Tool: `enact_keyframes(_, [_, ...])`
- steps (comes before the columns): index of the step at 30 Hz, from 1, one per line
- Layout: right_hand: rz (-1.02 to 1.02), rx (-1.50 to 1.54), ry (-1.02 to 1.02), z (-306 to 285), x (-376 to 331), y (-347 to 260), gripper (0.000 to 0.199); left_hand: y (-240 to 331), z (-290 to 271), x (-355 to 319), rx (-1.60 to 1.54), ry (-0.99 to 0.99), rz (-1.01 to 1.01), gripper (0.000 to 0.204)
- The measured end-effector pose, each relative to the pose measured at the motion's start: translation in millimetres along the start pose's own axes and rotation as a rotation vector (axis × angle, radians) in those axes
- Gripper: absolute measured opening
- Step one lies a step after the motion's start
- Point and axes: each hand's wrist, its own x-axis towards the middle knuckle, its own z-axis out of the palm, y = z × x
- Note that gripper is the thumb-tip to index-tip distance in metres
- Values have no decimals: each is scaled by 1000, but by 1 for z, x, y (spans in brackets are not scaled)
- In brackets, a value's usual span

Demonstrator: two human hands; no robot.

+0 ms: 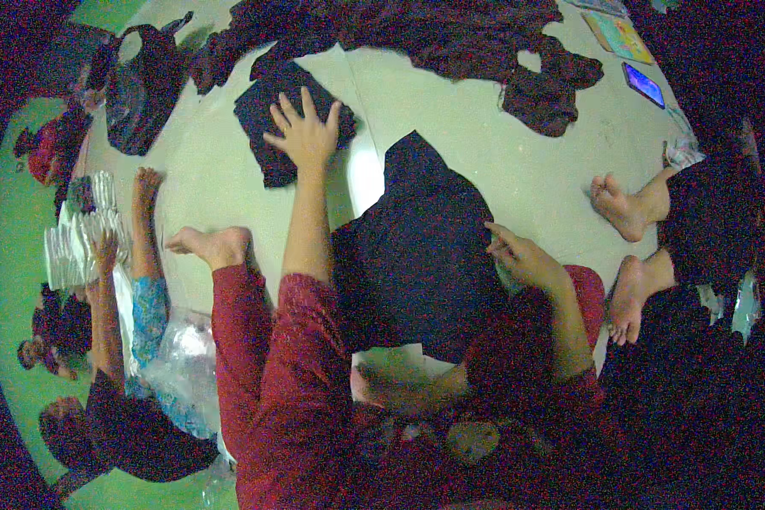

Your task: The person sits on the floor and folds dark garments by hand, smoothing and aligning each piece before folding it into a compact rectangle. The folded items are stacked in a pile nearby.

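Observation:
My left hand (306, 136) lies with its fingers spread on a small folded pile of dark cloth (268, 106), in front of me on the pale floor. A larger dark cloth (416, 246), its top corner pointing away from me, is spread across the floor before my lap. At its right edge is my right hand (527, 262), fingers bent and the fingertips closed at the cloth's border. The kind of garment cannot be made out in the dim, grainy light.
Crumpled dark cloths (450, 38) lie along the far side, with a dark bag-like bundle (136, 93) at far left. A person (132, 416) at left reaches to stacked clear packets (85, 242) beside clear plastic (187, 348). A lit phone (643, 85) and another person's feet (625, 208) are at right.

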Motion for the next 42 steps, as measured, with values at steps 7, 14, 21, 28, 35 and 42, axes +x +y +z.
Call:
enact_keyframes(7, [-95, -37, 50, 0, -3, -5, 50, -19, -61, 16, -291, -68, 184, 70])
enact_keyframes(14, [-127, -63, 88, 5, 2, 3, 47, 37, -175, -276, -708, -989, 838, 29])
enact_keyframes(21, [-78, -140, 191, 8, 1, 15, 47, 18, -164, -334, -796, -560, 1039, 37])
enact_keyframes(28, [-133, -187, 201, 14, -11, 4, 49, 23, -179, -328, -762, -475, 766, 18])
enact_keyframes(35, [-390, 319, 29, 40, -53, -42, 52, 5, -169, -279, -1573, -797, -672, 29])
enact_keyframes(42, [-458, 377, -27, 44, -70, -73, 51, 12, -201, -282, -1115, -676, 107, 37])
